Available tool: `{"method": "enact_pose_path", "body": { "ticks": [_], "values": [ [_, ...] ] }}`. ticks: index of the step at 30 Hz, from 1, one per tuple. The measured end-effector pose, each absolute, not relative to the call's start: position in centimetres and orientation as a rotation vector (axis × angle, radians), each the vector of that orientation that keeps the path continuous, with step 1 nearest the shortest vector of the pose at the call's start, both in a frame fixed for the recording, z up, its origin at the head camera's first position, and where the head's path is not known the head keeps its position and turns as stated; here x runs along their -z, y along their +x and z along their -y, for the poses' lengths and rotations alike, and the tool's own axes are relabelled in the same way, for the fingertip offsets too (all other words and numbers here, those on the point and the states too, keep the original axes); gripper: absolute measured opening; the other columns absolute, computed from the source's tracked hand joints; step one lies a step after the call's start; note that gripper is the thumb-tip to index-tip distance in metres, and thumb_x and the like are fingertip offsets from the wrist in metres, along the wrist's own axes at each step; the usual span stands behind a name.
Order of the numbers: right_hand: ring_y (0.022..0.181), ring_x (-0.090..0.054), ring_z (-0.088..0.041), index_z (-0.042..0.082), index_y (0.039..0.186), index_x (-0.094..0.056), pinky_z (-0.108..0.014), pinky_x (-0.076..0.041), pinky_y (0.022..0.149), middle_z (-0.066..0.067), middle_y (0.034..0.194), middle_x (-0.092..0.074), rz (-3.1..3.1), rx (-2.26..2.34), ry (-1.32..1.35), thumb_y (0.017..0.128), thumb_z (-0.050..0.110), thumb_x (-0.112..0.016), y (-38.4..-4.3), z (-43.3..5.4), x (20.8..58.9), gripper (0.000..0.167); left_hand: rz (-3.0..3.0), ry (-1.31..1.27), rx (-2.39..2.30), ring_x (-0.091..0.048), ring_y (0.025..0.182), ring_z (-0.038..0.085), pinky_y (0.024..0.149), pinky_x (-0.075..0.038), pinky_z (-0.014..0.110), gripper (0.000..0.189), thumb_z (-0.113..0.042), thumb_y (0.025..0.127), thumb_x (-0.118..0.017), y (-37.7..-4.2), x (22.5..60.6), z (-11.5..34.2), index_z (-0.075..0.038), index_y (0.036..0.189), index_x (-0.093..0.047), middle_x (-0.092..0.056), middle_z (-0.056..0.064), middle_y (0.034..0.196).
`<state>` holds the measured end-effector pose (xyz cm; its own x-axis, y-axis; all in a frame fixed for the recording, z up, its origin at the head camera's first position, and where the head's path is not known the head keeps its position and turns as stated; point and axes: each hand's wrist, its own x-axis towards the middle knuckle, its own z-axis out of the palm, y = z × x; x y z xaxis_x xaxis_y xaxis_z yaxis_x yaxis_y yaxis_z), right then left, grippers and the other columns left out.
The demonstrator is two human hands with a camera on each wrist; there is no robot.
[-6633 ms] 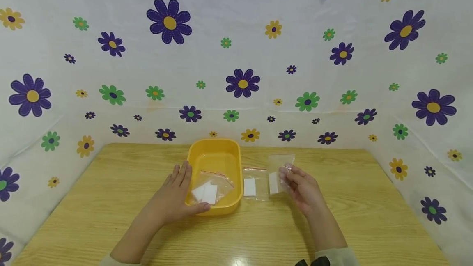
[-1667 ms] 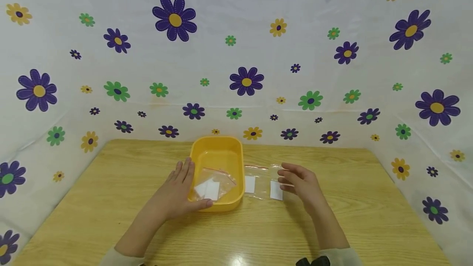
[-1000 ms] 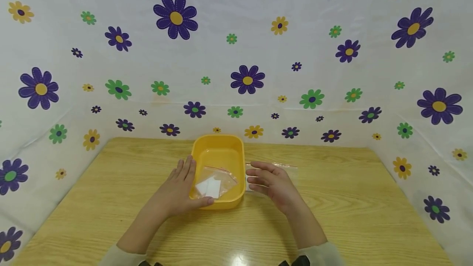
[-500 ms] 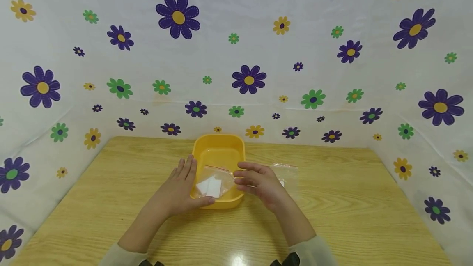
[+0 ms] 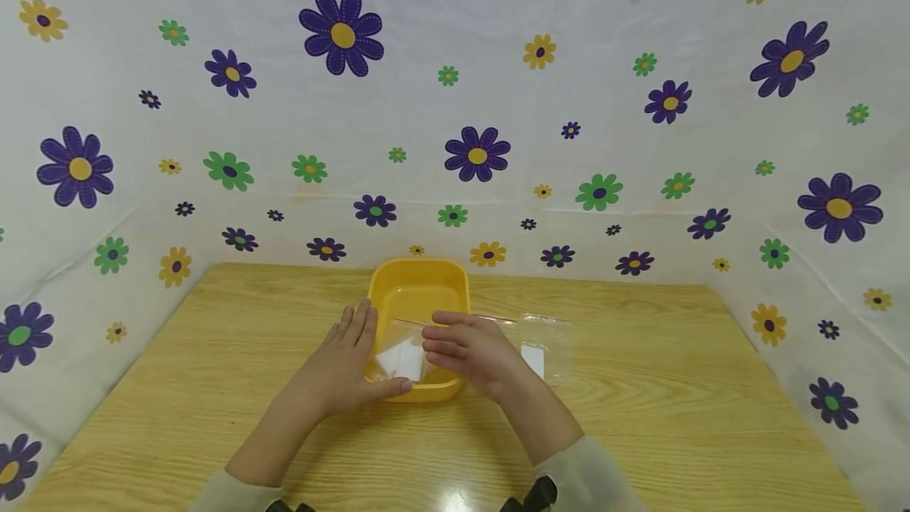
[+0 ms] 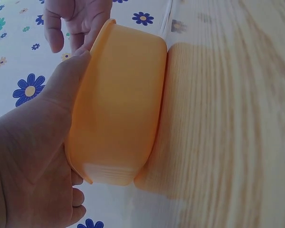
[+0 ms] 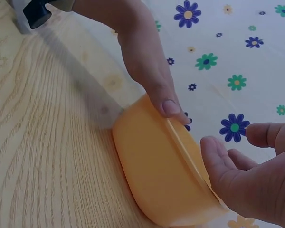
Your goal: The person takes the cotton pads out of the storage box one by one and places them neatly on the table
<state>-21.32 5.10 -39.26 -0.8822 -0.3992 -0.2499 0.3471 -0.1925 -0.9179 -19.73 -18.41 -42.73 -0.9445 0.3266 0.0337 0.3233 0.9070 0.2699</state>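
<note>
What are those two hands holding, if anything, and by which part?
The left hand holds the yellow tray by its rim around the near left corner; the right hand, over the tray, holds nothing visible.

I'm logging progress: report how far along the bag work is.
Apparently done: two bags, one mostly hidden, lie on the table right of the tray. In hand: the right hand hovers over the tray, seemingly holding nothing; the left hand touches the tray. Probably left, if unpacking: the bagged white pieces inside.

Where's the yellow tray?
In the head view, the yellow tray stands on the table, lower centre, between the left hand touching its left side and the right hand over its right.
</note>
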Motion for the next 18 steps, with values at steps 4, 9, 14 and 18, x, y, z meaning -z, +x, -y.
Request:
{"method": "enact_pose_path", "body": {
  "ticks": [4,9,14,18],
  "values": [
    [0.121,-0.062,-0.031,-0.004,0.147,-0.041,-0.036,-0.054,0.098,-0.026,0.139,-0.056,-1.592,2.095,-0.016,0.104,0.009,-0.049,-21.5,-4.3,39.3,0.046,-3.053,0.522,-0.433,-0.007,0.151,0.045,0.122,-0.016,0.056,0.128,-0.088,0.077,-0.049,-19.7,42.7,18.4,0.006,0.157,-0.013,-0.004,0.022,0.166],
    [0.120,-0.061,-0.029,-0.005,0.150,-0.035,-0.039,-0.051,0.104,-0.027,0.141,-0.052,-1.576,2.090,0.039,0.104,0.008,-0.047,-21.8,-3.4,39.4,0.050,-3.053,0.521,-0.435,-0.007,0.151,0.045,0.122,-0.016,0.056,0.129,-0.089,0.076,-0.047,-19.6,42.6,18.5,0.006,0.157,-0.013,-0.003,0.022,0.166],
    [0.127,-0.054,-0.035,-0.006,0.152,-0.031,-0.045,-0.045,0.109,-0.028,0.143,-0.048,-1.578,2.064,0.122,0.102,0.008,-0.051,-22.1,-2.9,39.2,0.055,-3.050,0.524,-0.434,-0.005,0.152,0.044,0.122,-0.016,0.055,0.131,-0.092,0.075,-0.044,-19.7,42.7,18.5,0.005,0.157,-0.012,-0.002,0.021,0.166],
    [0.137,-0.042,-0.044,-0.010,0.149,-0.032,-0.050,-0.038,0.114,-0.032,0.150,-0.038,-1.565,2.047,0.181,0.099,0.007,-0.053,-22.4,-2.8,39.2,0.057,-3.052,0.531,-0.439,-0.004,0.152,0.044,0.122,-0.016,0.055,0.131,-0.092,0.075,-0.044,-19.8,42.8,18.6,0.004,0.157,-0.011,-0.002,0.021,0.166]
  ]
}}
